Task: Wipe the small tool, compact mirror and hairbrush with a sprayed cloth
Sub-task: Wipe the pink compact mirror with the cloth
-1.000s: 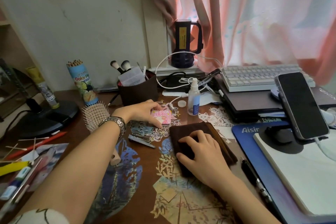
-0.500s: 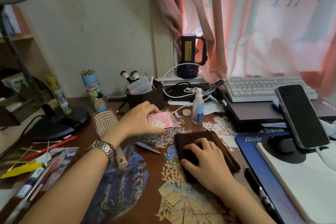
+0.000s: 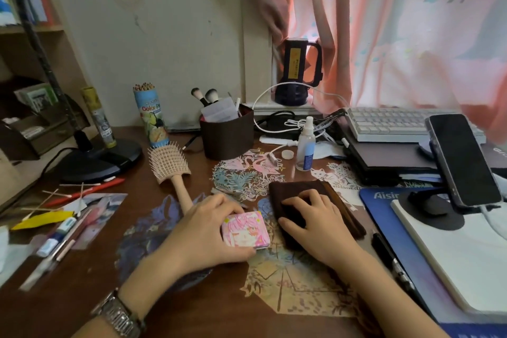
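The left hand [image 3: 204, 236] holds the compact mirror [image 3: 245, 230] at its right side, low over the tabletop [image 3: 68, 296]. Just right of the mirror, the right hand [image 3: 315, 225] rests on the cloth [image 3: 315, 189], which lies flat on the tabletop. Behind the left hand lies the hairbrush [image 3: 170, 164], its handle reaching toward the knuckles and its head farther back. Behind the right hand stands the spray bottle [image 3: 306, 145], with its cap [image 3: 287, 154] just left of it. The cup of brushes [image 3: 226, 134] stands behind and between the two hands. Right of the right hand lies a pen [image 3: 389, 258], then the mouse pad [image 3: 384, 208], with the phone [image 3: 463, 159] on its stand farther right. Well left of the left hand lie cotton swabs [image 3: 52, 195] in front of the lamp base [image 3: 101, 159].
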Available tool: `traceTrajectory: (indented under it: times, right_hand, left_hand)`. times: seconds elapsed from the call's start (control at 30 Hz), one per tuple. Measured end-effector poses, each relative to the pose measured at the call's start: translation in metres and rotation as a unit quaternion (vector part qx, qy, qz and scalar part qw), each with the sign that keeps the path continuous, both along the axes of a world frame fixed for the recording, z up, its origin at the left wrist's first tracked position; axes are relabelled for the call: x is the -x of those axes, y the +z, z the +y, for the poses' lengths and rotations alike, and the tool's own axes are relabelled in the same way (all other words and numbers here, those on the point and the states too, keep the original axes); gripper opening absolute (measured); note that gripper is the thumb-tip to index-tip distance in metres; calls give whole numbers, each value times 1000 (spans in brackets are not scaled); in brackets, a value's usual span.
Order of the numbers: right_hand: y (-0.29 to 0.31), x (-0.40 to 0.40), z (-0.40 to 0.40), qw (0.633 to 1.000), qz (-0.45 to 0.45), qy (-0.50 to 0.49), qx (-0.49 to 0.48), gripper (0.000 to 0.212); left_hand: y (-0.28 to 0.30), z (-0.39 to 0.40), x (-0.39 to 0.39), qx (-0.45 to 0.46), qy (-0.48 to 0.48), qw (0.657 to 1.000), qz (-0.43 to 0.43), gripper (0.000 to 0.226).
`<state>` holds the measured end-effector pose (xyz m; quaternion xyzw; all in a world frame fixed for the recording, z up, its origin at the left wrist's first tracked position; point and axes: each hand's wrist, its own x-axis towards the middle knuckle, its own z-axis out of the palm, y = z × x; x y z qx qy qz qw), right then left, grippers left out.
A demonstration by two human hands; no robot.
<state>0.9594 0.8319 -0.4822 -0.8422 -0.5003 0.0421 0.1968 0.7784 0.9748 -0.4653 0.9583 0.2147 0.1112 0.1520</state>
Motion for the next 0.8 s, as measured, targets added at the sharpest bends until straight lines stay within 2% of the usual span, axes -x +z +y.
traceTrajectory:
  times: [0.17,0.47,0.67,0.8]
  right_hand:
    - [6,-2,-2,1000,12,20,20,47]
    - [9,14,-9,999,0,-6,-33,34]
    - [6,21,-5,997,-13,-26,-69,17]
    - [4,14,-8,992,35,-34,-118,13]
  left_hand:
    - [-6,-8,-4,-22,0,1000,8,74]
    - [-21,-11,-9,-33,18,999,9,96]
    - [-20,-6,-2,37,-17,999,14,92]
    - [-19,-7,-3,62,-10,998,1,91]
